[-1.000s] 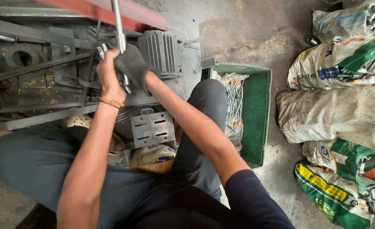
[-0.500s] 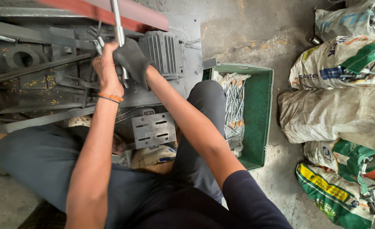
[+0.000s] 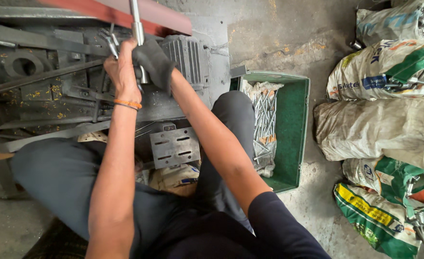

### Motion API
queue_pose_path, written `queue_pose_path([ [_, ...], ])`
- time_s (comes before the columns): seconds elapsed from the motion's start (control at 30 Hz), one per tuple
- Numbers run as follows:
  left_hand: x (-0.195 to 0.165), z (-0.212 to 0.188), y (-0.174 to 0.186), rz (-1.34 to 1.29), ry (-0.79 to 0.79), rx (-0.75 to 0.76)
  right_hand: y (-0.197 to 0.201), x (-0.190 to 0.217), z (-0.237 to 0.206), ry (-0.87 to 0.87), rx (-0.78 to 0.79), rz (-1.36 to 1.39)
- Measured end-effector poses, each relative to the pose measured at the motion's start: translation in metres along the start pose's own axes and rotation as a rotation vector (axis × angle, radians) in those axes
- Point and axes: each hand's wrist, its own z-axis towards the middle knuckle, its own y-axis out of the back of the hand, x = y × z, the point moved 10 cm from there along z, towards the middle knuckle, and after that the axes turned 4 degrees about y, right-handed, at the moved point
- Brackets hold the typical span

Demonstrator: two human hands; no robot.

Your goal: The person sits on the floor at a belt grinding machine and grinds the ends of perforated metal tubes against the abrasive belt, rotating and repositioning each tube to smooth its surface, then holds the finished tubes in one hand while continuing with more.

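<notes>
A: Rod first. Steel lever rod (image 3: 137, 29) runs near upright in the head view, long axis top to bottom, upper end cut off by the frame edge, lower end down among the dark machine parts (image 3: 39, 81).

B: Which hand is on it?

A: Both. Left hand (image 3: 121, 64) sits bare just left of the rod, fingers curled in toward it; the grip looks closed, but whether it is on the rod or a part beside it, cannot tell. Right hand (image 3: 155, 62) wears a dark cloth or glove and is wrapped shut round the rod's lower stretch.

B: So the rod lies which way from the grip?

A: It rises straight up and away from the person out of the right grip. Left hand is level with it, touching or nearly so. Neither hand is clearly nearer.

B: Anything else close?

A: Ribbed grey motor housing (image 3: 188, 55) just right of the hands. Slotted metal plate (image 3: 174, 146) between the knees. Green crate (image 3: 293, 124) of long screws (image 3: 264, 120) beside the right knee, well apart from the hands. Filled sacks (image 3: 380, 129) on the floor further right.
</notes>
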Motion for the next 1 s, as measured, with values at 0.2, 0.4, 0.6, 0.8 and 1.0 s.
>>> queue_pose_path([
  [0.2, -0.011, 0.002, -0.006, 0.064, -0.099, -0.020, 0.014, 0.032, -0.008, 0.394, -0.043, -0.182],
  [0.4, -0.008, 0.009, 0.001, 0.162, -0.105, -0.080, 0.013, 0.001, -0.007, 0.036, 0.005, 0.372],
  [0.6, -0.015, 0.008, 0.011, 0.282, -0.173, -0.145, -0.029, -0.042, -0.015, -0.694, -0.110, 1.156],
  [0.8, -0.013, -0.001, 0.010, 0.285, -0.080, -0.068, -0.026, -0.028, -0.009, -0.500, -0.048, 1.309],
  [1.0, -0.018, -0.003, 0.007, 0.291, -0.137, -0.023, -0.014, -0.016, -0.006, -0.319, -0.010, 1.099],
])
